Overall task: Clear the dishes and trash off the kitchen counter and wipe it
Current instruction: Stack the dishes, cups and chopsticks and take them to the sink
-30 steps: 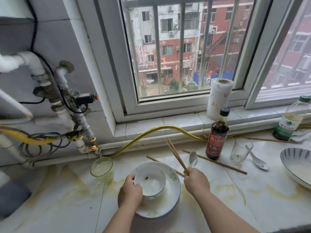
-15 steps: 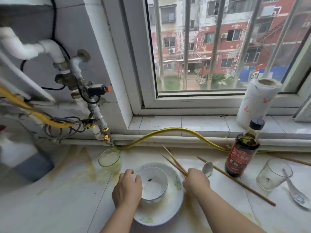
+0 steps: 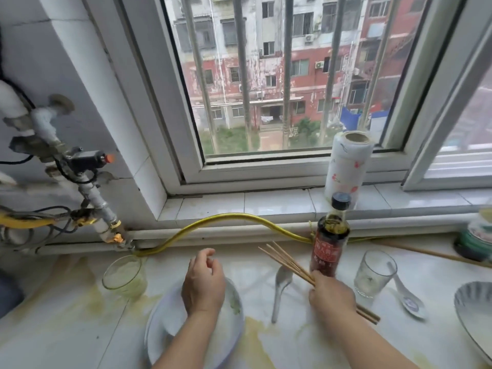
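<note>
My left hand (image 3: pixel 203 284) hovers over the white plate (image 3: pixel 159 331) with its fingers loosely curled, holding nothing; the small bowl on the plate is hidden under my hand and forearm. My right hand (image 3: pixel 332 298) grips a bundle of wooden chopsticks (image 3: pixel 286 262) just in front of the dark soy sauce bottle (image 3: pixel 330 243). Their tips point up and to the left, and their other ends stick out to the right of my wrist. A white spoon (image 3: pixel 279 288) lies on the stained counter (image 3: pixel 80 328) between my hands.
A greenish glass (image 3: pixel 125 275) stands left of the plate. Right of the bottle are a clear glass (image 3: pixel 372 272), another spoon (image 3: pixel 407 299), a large patterned bowl (image 3: pixel 474 315), a green-label bottle (image 3: pixel 476 235) and a loose chopstick (image 3: pixel 426 253). Paper roll (image 3: pixel 346 166) on sill; yellow hose (image 3: pixel 226 218) along the wall.
My left hand has let go of the small bowl and lifted above the plate. My right hand has moved right toward the soy sauce bottle, and its chopstick bundle looks thicker.
</note>
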### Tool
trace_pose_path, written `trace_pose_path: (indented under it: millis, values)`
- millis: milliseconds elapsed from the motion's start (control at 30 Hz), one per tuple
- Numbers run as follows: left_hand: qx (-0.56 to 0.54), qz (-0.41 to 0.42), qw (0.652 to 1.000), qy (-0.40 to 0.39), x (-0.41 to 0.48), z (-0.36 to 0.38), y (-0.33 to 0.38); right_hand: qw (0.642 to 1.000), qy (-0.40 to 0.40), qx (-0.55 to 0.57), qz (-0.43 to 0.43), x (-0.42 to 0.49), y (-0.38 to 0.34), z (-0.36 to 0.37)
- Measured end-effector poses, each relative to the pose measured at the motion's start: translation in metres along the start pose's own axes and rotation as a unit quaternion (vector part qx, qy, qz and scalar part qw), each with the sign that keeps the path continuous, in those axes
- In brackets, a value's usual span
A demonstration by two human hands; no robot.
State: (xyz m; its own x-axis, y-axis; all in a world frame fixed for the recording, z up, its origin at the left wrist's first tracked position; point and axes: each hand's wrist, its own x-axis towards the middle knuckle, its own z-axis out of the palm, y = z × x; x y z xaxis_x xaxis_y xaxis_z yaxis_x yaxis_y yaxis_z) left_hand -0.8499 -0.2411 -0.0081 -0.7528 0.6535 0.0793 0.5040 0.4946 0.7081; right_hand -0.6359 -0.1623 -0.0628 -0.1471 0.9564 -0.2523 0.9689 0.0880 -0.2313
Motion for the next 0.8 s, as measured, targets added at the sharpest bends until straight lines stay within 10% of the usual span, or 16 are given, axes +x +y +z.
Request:
trace_pose_path:
  millis: [367,800]
  values:
    - [0.085,0.056,0.975,-0.196,-0.046,0.054,0.015,0.998,-0.043,0.054,0.009,-0.008,0.010,0.004]
    - [0.070,0.039,0.968,-0.236,-0.078,0.054,0.020,0.966,0.120,0.209,-0.089,-0.061,0.025,-0.008]
